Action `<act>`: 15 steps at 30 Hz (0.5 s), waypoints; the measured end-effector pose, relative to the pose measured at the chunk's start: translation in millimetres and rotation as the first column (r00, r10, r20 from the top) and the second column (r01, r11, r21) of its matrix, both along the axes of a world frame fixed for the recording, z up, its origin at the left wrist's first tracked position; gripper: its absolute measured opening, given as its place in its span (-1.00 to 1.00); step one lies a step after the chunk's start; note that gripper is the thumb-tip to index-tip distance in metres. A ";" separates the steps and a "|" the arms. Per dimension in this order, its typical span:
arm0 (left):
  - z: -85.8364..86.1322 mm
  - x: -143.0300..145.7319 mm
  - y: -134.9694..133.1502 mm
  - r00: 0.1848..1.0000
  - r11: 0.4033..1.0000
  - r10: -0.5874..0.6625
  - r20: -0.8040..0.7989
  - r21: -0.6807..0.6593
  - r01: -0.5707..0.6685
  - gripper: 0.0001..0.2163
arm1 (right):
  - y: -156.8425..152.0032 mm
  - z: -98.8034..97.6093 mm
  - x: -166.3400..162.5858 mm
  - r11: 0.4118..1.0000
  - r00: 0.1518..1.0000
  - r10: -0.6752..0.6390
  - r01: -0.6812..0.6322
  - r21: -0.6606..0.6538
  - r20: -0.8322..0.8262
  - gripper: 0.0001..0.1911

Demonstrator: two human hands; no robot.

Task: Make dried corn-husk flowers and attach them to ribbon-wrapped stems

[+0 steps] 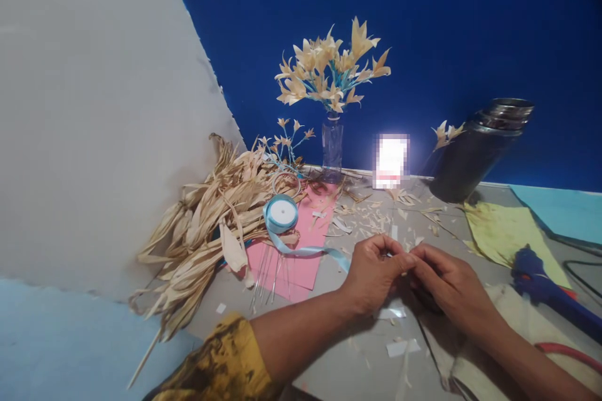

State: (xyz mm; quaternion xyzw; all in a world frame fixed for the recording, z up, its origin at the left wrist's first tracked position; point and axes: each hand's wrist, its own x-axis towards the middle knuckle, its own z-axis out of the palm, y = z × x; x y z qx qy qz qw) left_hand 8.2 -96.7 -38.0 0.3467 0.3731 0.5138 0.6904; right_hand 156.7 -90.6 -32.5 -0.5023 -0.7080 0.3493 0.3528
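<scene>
Blue ribbon [305,251] here in the head view, unwinding from its roll [282,212] on the left and running across pink paper [308,276] to the left hand [371,272], where it drops from sight. Both hands work close together over the table [348,357]: the left hand, fingers curled, pinches thumb against finger, and the right hand [454,282] does the same, the 2 sets of fingertips meeting. Anything between them is too small to make out, and whether the ribbon is gripped, I cannot tell.

Left of the roll, dry husks [202,219] lie in a big heap; thin wires [268,279] lie across the pink paper. Pale scraps [371,213] litter the table beyond the hands. Up at the back, pale flowers [324,59] on blue stems fill a clear bottle [333,144], blue wall [446,25] behind. Over to the right, a dark flask [475,150] appears tilted, yellow paper [498,232] nearby, then a blue glue gun [531,272] just beyond pale cloth [508,313] by the right forearm.
</scene>
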 end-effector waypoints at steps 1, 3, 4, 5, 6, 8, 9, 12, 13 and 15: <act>-0.8 0.4 -0.4 0.999 1.000 -0.025 0.021 0.007 0.025 -0.55 | -1.3 0.0 -0.9 0.998 0.999 0.016 -0.018 -0.062 -0.034 -0.46; -0.3 0.7 -2.1 0.993 0.996 -0.092 0.079 0.030 0.090 -0.53 | -2.8 2.0 -2.1 0.980 0.993 0.022 -0.044 -0.194 -0.117 -0.38; 1.1 0.6 -3.4 0.987 0.991 -0.130 0.090 0.055 0.125 -0.53 | -2.8 3.9 -2.2 0.968 0.987 0.006 -0.046 -0.247 -0.158 -0.34; 2.9 0.4 -5.0 0.983 0.983 -0.169 0.078 0.087 0.162 -0.53 | -2.2 6.2 -2.0 0.958 0.980 -0.020 -0.038 -0.284 -0.199 -0.32; 5.0 0.0 -6.5 0.978 0.974 -0.200 0.054 0.121 0.192 -0.54 | -1.0 8.5 -1.5 0.952 0.970 -0.049 -0.026 -0.305 -0.237 -0.30; 8.5 -1.1 -8.7 0.977 0.964 -0.213 0.003 0.166 0.209 -0.58 | 2.6 11.2 -0.2 0.953 0.949 -0.093 -0.003 -0.304 -0.303 -0.32; 9.3 -1.8 -8.9 0.982 0.967 -0.187 -0.025 0.171 0.188 -0.61 | 4.5 10.9 0.6 0.954 0.936 -0.106 0.001 -0.298 -0.335 -0.36; 7.3 -4.1 -6.0 0.990 0.988 -0.022 -0.137 0.151 0.043 -0.71 | 8.3 3.4 3.4 0.937 0.887 -0.149 -0.015 -0.350 -0.437 -0.58; 5.5 -4.7 -4.5 0.982 0.988 0.024 -0.186 0.156 0.005 -0.75 | 8.7 -0.1 4.5 0.927 0.871 -0.160 -0.029 -0.375 -0.464 -0.58; 1.6 -5.4 -1.9 0.961 0.982 0.052 -0.271 0.189 0.000 -0.85 | 8.7 -5.4 6.6 0.922 0.863 -0.165 -0.037 -0.386 -0.477 -0.48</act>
